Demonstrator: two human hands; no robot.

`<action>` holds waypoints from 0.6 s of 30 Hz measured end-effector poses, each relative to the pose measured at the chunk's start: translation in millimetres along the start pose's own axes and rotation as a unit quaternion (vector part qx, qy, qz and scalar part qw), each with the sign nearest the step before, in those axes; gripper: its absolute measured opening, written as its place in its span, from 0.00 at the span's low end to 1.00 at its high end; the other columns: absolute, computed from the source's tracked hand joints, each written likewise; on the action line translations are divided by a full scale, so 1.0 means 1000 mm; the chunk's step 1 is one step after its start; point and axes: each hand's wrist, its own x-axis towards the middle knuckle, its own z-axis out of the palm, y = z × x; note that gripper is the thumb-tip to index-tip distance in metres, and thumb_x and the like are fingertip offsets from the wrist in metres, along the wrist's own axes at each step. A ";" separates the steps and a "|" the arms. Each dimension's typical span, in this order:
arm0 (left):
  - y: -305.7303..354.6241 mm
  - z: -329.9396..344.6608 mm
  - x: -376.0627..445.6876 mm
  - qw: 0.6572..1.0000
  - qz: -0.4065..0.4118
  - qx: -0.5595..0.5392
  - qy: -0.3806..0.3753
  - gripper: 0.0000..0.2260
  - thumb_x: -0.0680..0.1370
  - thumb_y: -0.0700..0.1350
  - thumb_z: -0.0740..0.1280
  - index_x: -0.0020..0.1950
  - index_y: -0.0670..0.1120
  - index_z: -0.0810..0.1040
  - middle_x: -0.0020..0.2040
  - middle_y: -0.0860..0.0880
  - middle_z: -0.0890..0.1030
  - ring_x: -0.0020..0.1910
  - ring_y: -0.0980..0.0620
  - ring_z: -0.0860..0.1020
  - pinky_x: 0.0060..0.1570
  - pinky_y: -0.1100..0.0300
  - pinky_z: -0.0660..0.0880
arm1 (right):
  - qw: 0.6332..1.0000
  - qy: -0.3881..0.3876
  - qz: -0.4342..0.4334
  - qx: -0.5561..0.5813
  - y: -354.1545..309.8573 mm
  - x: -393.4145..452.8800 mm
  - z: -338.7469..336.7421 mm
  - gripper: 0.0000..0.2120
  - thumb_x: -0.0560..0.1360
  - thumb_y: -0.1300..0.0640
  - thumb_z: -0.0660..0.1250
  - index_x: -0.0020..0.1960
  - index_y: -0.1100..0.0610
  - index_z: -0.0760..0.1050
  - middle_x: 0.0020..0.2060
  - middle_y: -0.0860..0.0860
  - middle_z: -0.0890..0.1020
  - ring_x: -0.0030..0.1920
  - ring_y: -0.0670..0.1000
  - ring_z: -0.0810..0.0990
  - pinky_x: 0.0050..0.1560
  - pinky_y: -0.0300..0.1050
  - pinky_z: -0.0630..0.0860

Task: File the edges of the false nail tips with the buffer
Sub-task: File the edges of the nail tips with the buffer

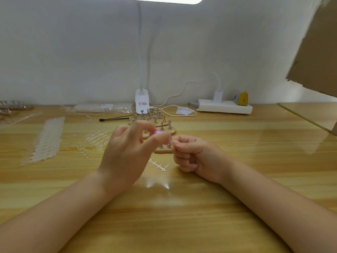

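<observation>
Both hands meet above the table: the left hand [127, 148] pinches something small, blurred with a violet glint, seemingly the buffer, against whatever the right hand [189, 152] pinches in its curled fingers, likely a false nail tip [171, 142]. Such a tip looks light, thin, springy and slippery; best gripped by its sides near the base
</observation>
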 end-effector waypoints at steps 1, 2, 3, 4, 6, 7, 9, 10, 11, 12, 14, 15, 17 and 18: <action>-0.002 -0.002 0.000 1.000 -0.014 -0.001 0.002 0.25 0.69 0.34 0.76 0.57 0.55 0.70 0.48 0.44 0.79 0.31 0.49 0.73 0.44 0.48 0.73 | 1.000 0.004 0.002 0.006 0.000 0.001 0.000 0.03 0.72 0.60 0.66 0.39 0.55 0.74 0.27 0.48 0.64 0.26 0.44 0.64 0.23 0.34 0.53; -0.002 -0.003 0.000 1.000 -0.008 -0.005 0.014 0.25 0.69 0.35 0.76 0.57 0.55 0.70 0.48 0.45 0.79 0.31 0.50 0.73 0.44 0.49 0.73 | 1.000 0.010 0.002 0.015 0.001 0.001 -0.001 0.04 0.72 0.60 0.66 0.39 0.55 0.74 0.28 0.48 0.64 0.26 0.44 0.64 0.23 0.35 0.52; 0.000 -0.002 0.000 0.999 0.012 -0.010 0.032 0.23 0.70 0.35 0.75 0.57 0.55 0.71 0.49 0.46 0.79 0.31 0.50 0.72 0.44 0.49 0.73 | 1.000 0.016 0.000 0.023 0.001 0.001 -0.001 0.04 0.72 0.59 0.64 0.38 0.55 0.74 0.28 0.48 0.64 0.26 0.44 0.64 0.24 0.35 0.52; 0.005 -0.001 0.001 0.998 0.039 -0.015 0.047 0.21 0.72 0.36 0.74 0.57 0.55 0.71 0.50 0.47 0.78 0.31 0.51 0.72 0.44 0.50 0.72 | 0.999 0.019 -0.003 0.027 0.001 0.001 -0.002 0.03 0.72 0.59 0.64 0.39 0.55 0.74 0.27 0.48 0.65 0.26 0.43 0.64 0.24 0.35 0.52; 0.013 0.003 0.000 0.996 0.077 -0.006 0.046 0.17 0.75 0.37 0.70 0.57 0.55 0.72 0.51 0.49 0.76 0.33 0.52 0.72 0.45 0.52 0.72 | 1.000 0.015 -0.004 0.021 0.001 0.001 -0.002 0.01 0.72 0.59 0.64 0.42 0.57 0.73 0.27 0.47 0.67 0.25 0.43 0.64 0.23 0.35 0.53; 0.012 0.003 -0.001 0.996 0.079 0.007 0.035 0.17 0.75 0.37 0.69 0.58 0.55 0.72 0.51 0.48 0.77 0.34 0.52 0.72 0.45 0.51 0.73 | 1.000 0.012 -0.004 0.020 0.001 0.000 -0.001 0.01 0.72 0.59 0.64 0.42 0.57 0.73 0.27 0.47 0.67 0.25 0.43 0.64 0.23 0.35 0.53; 0.004 0.002 -0.002 0.998 0.057 0.039 0.012 0.20 0.73 0.35 0.71 0.58 0.56 0.72 0.48 0.46 0.80 0.35 0.50 0.72 0.45 0.51 0.73 | 0.999 0.016 0.002 0.029 0.001 0.000 -0.002 0.03 0.72 0.59 0.63 0.40 0.56 0.72 0.27 0.47 0.65 0.26 0.44 0.64 0.24 0.35 0.52; 0.000 0.000 -0.002 0.998 0.039 0.053 0.009 0.22 0.71 0.34 0.72 0.57 0.56 0.72 0.47 0.45 0.80 0.35 0.49 0.73 0.45 0.51 0.73 | 0.999 0.017 0.004 0.031 0.000 0.000 -0.003 0.03 0.72 0.58 0.63 0.39 0.56 0.72 0.27 0.48 0.64 0.27 0.44 0.64 0.25 0.36 0.52; -0.002 -0.001 -0.001 0.998 0.024 0.060 0.015 0.23 0.69 0.34 0.74 0.56 0.56 0.72 0.46 0.45 0.80 0.33 0.48 0.74 0.45 0.50 0.73 | 0.999 0.016 0.005 0.029 0.000 0.000 -0.003 0.03 0.72 0.58 0.64 0.40 0.56 0.72 0.28 0.48 0.64 0.27 0.44 0.64 0.25 0.36 0.52; -0.002 -0.001 -0.001 0.998 0.024 0.058 0.030 0.23 0.69 0.35 0.75 0.56 0.56 0.72 0.47 0.46 0.79 0.32 0.49 0.74 0.44 0.50 0.73 | 1.000 0.013 0.004 0.025 0.000 0.000 -0.003 0.03 0.72 0.58 0.64 0.41 0.56 0.72 0.29 0.48 0.63 0.27 0.44 0.64 0.25 0.36 0.52; 0.005 0.001 0.000 0.995 0.070 0.034 0.055 0.19 0.73 0.36 0.71 0.57 0.56 0.72 0.50 0.49 0.75 0.32 0.51 0.74 0.44 0.50 0.73 | 1.000 0.001 0.005 0.016 0.000 0.000 -0.003 0.03 0.73 0.60 0.65 0.41 0.57 0.72 0.29 0.49 0.65 0.27 0.44 0.64 0.24 0.36 0.52; 0.009 0.002 0.000 0.994 0.096 0.025 0.055 0.16 0.76 0.37 0.68 0.57 0.56 0.72 0.51 0.50 0.73 0.34 0.52 0.73 0.44 0.51 0.73 | 1.000 -0.009 0.006 0.010 0.000 0.000 -0.003 0.03 0.74 0.60 0.64 0.42 0.57 0.72 0.29 0.49 0.67 0.27 0.44 0.65 0.24 0.35 0.53; 0.012 0.003 -0.001 0.992 0.111 0.032 0.042 0.15 0.77 0.37 0.64 0.58 0.56 0.72 0.52 0.49 0.73 0.36 0.52 0.72 0.45 0.51 0.73 | 1.000 -0.023 0.010 0.006 0.000 -0.001 -0.004 0.03 0.75 0.61 0.62 0.42 0.57 0.71 0.28 0.48 0.68 0.27 0.44 0.65 0.24 0.35 0.53; 0.009 0.002 -0.001 0.994 0.095 0.041 0.033 0.17 0.76 0.36 0.65 0.58 0.56 0.72 0.51 0.48 0.75 0.36 0.51 0.73 0.45 0.51 0.73 | 1.000 -0.023 0.012 0.012 -0.001 -0.001 -0.004 0.04 0.75 0.61 0.62 0.41 0.57 0.70 0.27 0.48 0.67 0.27 0.44 0.65 0.24 0.35 0.53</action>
